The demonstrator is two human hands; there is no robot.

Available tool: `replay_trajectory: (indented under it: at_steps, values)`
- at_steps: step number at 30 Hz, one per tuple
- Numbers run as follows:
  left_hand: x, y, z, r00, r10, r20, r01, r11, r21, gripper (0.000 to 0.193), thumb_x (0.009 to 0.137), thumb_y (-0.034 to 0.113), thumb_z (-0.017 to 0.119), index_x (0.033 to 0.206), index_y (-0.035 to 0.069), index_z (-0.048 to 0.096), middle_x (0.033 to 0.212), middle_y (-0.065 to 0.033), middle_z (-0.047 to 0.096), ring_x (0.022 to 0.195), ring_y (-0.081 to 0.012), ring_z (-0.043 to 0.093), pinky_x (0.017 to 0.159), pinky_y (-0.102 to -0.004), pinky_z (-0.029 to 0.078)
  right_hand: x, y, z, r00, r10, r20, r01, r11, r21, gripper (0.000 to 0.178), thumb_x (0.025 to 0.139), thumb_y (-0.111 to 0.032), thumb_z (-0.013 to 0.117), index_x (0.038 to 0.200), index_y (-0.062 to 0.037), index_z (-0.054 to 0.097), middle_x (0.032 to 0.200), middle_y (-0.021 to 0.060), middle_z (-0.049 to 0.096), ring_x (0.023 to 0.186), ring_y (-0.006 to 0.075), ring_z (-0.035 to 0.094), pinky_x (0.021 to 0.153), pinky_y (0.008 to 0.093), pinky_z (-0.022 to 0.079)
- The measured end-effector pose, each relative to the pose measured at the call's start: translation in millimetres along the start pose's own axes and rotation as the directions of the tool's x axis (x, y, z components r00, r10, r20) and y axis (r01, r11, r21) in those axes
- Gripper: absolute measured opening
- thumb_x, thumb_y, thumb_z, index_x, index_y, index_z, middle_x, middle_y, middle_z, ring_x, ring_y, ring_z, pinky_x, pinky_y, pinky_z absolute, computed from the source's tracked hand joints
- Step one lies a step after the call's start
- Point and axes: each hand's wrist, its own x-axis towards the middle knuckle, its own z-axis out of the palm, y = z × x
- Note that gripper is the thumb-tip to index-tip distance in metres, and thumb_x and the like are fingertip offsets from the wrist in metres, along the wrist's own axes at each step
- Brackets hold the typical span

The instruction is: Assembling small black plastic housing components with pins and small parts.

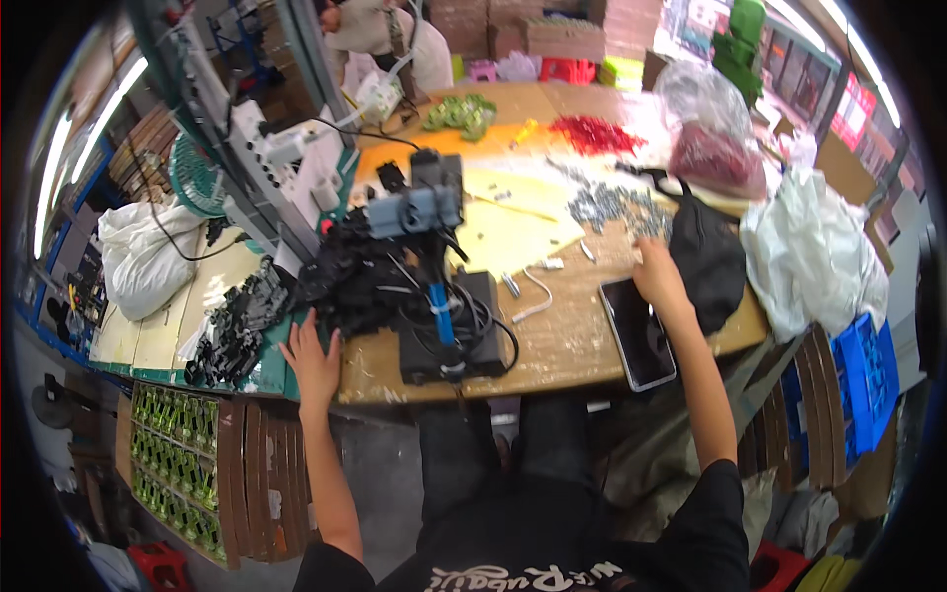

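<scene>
My left hand (314, 363) rests at the table's near edge with fingers spread, holding nothing, beside a heap of black parts (345, 276). My right hand (659, 276) reaches over the top end of a dark-screened phone (641, 340). Its fingers are bent together at the edge of a scatter of small grey metal parts (612, 205); anything between them is too small to make out. Right of that hand lies a black bag (706, 259). Between my hands stands a device with a grey-blue head (414, 210) on a black base (419, 360), cables coiled around it.
A yellow sheet (523, 232), a short white cable (536, 301), red parts (597, 135) and green parts (462, 115) lie on the table (577, 335). Plastic bags (814, 252) crowd the right. At the far left a person (380, 39) sits. Trays of green parts (176, 459) stand below left.
</scene>
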Motion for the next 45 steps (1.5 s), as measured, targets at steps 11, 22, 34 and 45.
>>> replay_trajectory:
  at_steps: [11,22,34,45]
  values:
    - [4.4,1.9,-15.1,0.978,0.125,-0.169,-0.16,0.965,-0.21,0.036,0.072,0.004,0.055,0.106,0.004,0.044,0.12,-0.014,0.042,0.113,-0.0318,0.038,0.099,-0.0456,0.022,28.3,2.5,27.0,0.992,0.025,0.12,0.03,0.899,-0.436,0.01,0.071,-0.001,0.047,0.081,-0.0008,0.051,0.086,0.0167,0.052,0.084,0.0332,0.052,0.067,0.0421,0.046]
    - [12.6,1.2,-10.1,0.964,0.056,-0.259,-0.152,0.917,-0.37,0.028,0.074,0.006,0.056,0.101,0.003,0.047,0.116,-0.016,0.042,0.102,-0.0354,0.045,0.085,-0.0374,0.039,28.0,5.5,31.3,0.999,0.019,0.035,-0.003,0.904,-0.428,0.013,0.07,-0.002,0.048,0.083,0.0,0.051,0.08,0.0201,0.053,0.083,0.0362,0.054,0.068,0.0431,0.046]
    - [17.5,-2.4,-5.5,0.964,0.075,-0.256,-0.178,0.895,-0.409,0.027,0.07,0.01,0.065,0.092,0.004,0.05,0.115,-0.013,0.043,0.104,-0.0324,0.046,0.082,-0.0365,0.041,34.0,26.5,29.7,0.986,-0.036,0.164,0.115,0.86,-0.498,0.009,0.069,0.002,0.049,0.078,0.0023,0.052,0.077,0.0217,0.054,0.079,0.0363,0.055,0.069,0.0415,0.046]
    - [3.8,-2.6,-15.7,0.915,0.018,-0.404,-0.238,0.831,-0.502,0.02,0.068,0.004,0.065,0.085,0.002,0.055,0.099,-0.0101,0.054,0.092,-0.0275,0.052,0.078,-0.0327,0.042,32.6,13.1,26.7,0.962,-0.16,0.22,0.249,0.843,-0.477,0.007,0.072,-0.002,0.049,0.071,-0.0006,0.055,0.073,0.0161,0.058,0.075,0.0316,0.059,0.065,0.04,0.047]
